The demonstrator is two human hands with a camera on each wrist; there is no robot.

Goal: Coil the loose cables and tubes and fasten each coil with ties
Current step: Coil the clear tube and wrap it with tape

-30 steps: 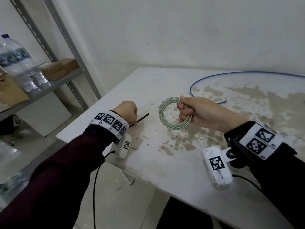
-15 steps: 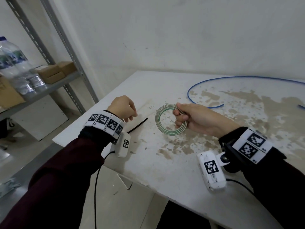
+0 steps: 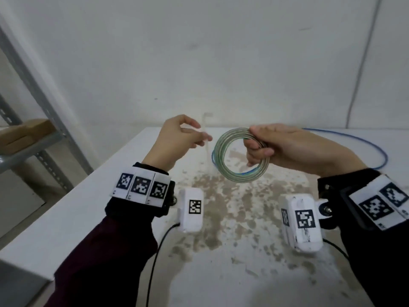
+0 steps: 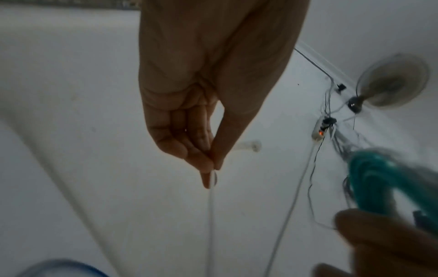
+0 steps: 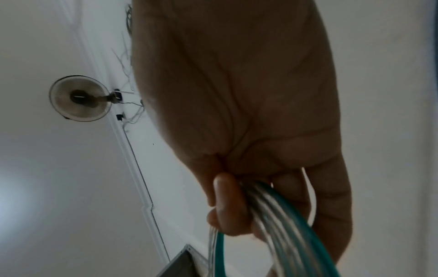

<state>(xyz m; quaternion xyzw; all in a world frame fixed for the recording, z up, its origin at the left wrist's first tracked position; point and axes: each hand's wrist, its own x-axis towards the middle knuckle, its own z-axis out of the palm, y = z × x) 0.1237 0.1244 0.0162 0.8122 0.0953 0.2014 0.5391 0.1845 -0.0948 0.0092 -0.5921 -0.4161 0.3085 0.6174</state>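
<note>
My right hand [image 3: 254, 140] grips a coil of clear and green tube [image 3: 240, 177] by its upper right side and holds it upright above the table [image 3: 88, 207]. The right wrist view shows the tube strands [image 5: 284, 215] running through the curled fingers [image 5: 222, 196]. Just left of the coil, my left hand [image 3: 202, 135] pinches a thin translucent white tie [image 3: 207, 156] between thumb and fingertips. The tie hangs roughly upright and looks blurred. In the left wrist view the tie [image 4: 211, 215] runs on past the pinch [image 4: 209, 165], with the coil [image 4: 379, 178] to the right.
A loose blue cable [image 3: 376, 147] curves over the stained table behind my right hand. A metal shelf rack [image 3: 44, 107] with cardboard boxes [image 3: 22, 131] stands to the left. The white wall is close behind the table. A wall fan [image 5: 79, 98] shows in the wrist views.
Both hands have risen off the table. My left hand, earlier by a black tie on the table, now holds a white tie up beside the coil.
</note>
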